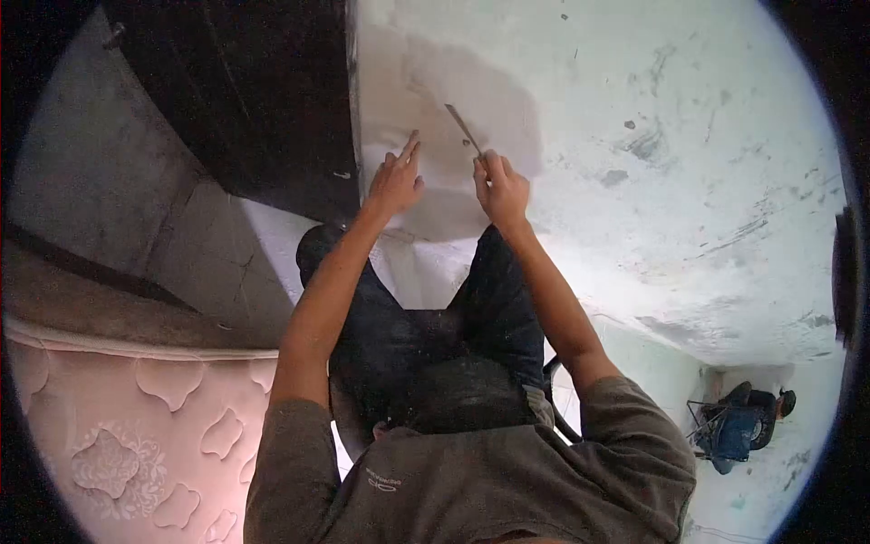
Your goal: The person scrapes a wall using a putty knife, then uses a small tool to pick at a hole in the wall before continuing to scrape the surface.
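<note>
My right hand (503, 189) is closed around a thin flat-bladed scraper (464, 127), its narrow metal blade seen almost edge-on and pointing up and left. Behind the blade, the pale wall (616, 109) carries a darker, damp-looking patch (494, 95). A small dark spot (466, 142) shows on the patch beside the blade. To the left of the scraper, my left hand (395, 184) is held against the lower part of the patch. Its index finger reaches up toward the wall, other fingers are partly bent, and nothing is in its grasp.
A dark door-like panel (245, 91) borders the patch on the left. Tiled floor (213, 236) lies beneath it. A pink quilted mattress (109, 435) is at lower left. My knees (494, 272) are close to the wall. Far right sits a dark and blue bundle (739, 431).
</note>
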`<state>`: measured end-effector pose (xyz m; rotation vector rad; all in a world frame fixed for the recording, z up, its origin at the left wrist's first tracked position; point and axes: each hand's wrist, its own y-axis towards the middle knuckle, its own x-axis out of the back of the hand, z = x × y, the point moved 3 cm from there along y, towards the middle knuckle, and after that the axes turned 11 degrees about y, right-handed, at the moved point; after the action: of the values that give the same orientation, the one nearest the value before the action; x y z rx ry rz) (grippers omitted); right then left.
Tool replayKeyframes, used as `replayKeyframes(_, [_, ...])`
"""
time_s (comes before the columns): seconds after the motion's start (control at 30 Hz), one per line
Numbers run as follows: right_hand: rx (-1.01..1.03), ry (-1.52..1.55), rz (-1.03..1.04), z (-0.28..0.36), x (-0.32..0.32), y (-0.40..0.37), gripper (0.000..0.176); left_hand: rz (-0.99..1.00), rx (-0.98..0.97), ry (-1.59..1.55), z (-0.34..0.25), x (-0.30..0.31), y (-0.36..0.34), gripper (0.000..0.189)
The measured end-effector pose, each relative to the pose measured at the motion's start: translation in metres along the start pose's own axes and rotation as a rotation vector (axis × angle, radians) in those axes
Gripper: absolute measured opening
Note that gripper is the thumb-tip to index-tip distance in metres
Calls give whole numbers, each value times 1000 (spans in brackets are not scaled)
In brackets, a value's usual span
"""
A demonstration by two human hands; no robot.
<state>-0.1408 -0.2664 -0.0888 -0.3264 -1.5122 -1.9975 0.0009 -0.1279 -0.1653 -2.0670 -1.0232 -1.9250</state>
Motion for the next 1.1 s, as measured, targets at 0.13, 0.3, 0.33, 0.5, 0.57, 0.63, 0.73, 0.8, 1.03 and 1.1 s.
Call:
replayKeyframes(0.13, [-28,-80,158,-5,-7,1,14,17,-10,15,1,5,2,72])
replayKeyframes(0.3, [-25,-122,189,-8,-8,1,14,9,-13,2,0,4,1,71])
replayKeyframes(0.33, [-24,-120,182,-5,-7,1,14,16,-4,7,-2,4,-1,72])
replayKeyframes(0.5, [-6,-102,159,-13,-10,0,12,19,7,4,-1,4,3,73])
replayKeyframes(0.57, [-3,-41,103,-10,-5,-3,12,38,9,10,2,1,3,73])
replayKeyframes(0.63, [18,27,55,-8,-6,6,12,13,5,25,4,6,5,73])
replayKeyframes(0.73, [3,-24,40,-11,-4,1,12,18,-2,31,-2,1,-1,72])
replayKeyframes(0.8, [6,-66,158,-12,-6,6,12,17,0,49,-1,7,2,72])
replayKeyframes(1.03, [13,-111,205,-8,-5,9,13,5,-15,37,-1,2,-1,70])
replayKeyframes(1.1, [-2,35,38,1,4,11,14,8,1,28,3,6,2,71])
